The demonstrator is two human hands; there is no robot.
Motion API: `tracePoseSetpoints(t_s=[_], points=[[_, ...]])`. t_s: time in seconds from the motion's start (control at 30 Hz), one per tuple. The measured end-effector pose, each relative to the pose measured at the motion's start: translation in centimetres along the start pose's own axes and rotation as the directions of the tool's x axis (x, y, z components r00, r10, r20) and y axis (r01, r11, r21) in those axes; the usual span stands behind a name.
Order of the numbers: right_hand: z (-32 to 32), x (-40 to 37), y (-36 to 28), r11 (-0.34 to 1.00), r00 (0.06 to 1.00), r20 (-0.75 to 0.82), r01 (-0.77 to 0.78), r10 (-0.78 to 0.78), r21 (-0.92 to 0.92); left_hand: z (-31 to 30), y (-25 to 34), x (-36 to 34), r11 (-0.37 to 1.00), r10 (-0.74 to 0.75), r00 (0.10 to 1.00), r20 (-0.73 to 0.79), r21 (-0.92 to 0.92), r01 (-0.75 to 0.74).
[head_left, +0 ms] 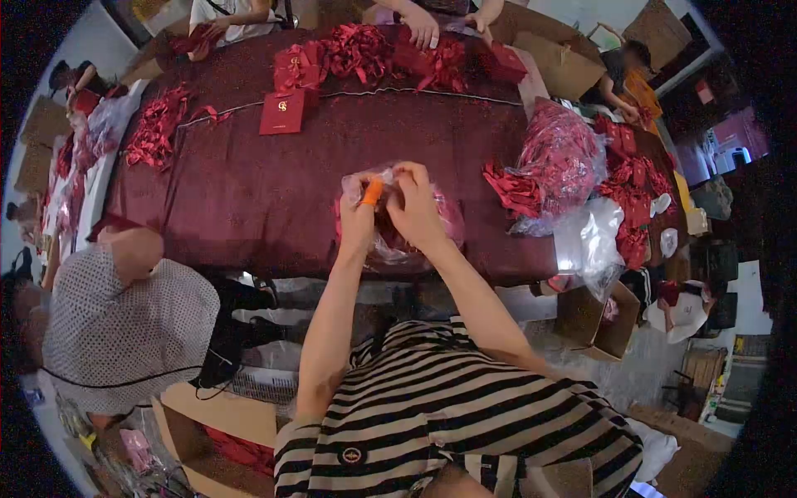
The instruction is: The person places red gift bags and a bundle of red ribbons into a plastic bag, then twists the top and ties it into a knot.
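Observation:
In front of me on the table lies a clear plastic bag (388,249) with dark red contents. My left hand (359,217) is closed at the bag's gathered top, and a small bright orange piece (373,191) shows at its fingers; I cannot tell what the piece is. My right hand (415,207) has its fingers curled onto the same plastic, close beside the left. Both hands partly hide the bag's top.
A dark red cloth (224,191) covers the table. Red ribbons (357,54), a red gift bag (282,114) and a large filled plastic bag (560,153) lie on it. Cardboard boxes (599,324) stand on the floor. A seated person (124,315) is at my left; others work around the table.

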State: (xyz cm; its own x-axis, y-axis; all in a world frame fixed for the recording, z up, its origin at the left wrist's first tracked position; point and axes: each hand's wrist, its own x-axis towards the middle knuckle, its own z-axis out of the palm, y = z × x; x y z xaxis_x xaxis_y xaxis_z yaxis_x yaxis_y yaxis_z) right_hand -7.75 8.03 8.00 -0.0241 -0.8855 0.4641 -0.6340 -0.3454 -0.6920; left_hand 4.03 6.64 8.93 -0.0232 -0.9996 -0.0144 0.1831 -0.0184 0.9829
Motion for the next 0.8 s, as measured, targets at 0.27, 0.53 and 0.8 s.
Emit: tracePoseSetpoints(t_s=[0.27,0.53,0.8], points=[[-0.8,0.3,-0.8,0.967,0.986,-0.079,-0.13,0.15,0.218,0.0,0.3,0.4,0.999,0.04,0.998,0.056,-0.028,-0.038],[-0.7,0.5,-1.1,0.972,0.947,-0.254,-0.156,0.199,0.178,0.5,-0.5,0.2,0.949,0.235,0.967,0.096,0.191,-0.25],[-0.2,1.4,-1.2,0.968,0.968,-0.084,-0.228,0.237,0.11,-0.2,-0.7,0.3,0.992,0.039,0.995,0.097,0.119,-0.051]])
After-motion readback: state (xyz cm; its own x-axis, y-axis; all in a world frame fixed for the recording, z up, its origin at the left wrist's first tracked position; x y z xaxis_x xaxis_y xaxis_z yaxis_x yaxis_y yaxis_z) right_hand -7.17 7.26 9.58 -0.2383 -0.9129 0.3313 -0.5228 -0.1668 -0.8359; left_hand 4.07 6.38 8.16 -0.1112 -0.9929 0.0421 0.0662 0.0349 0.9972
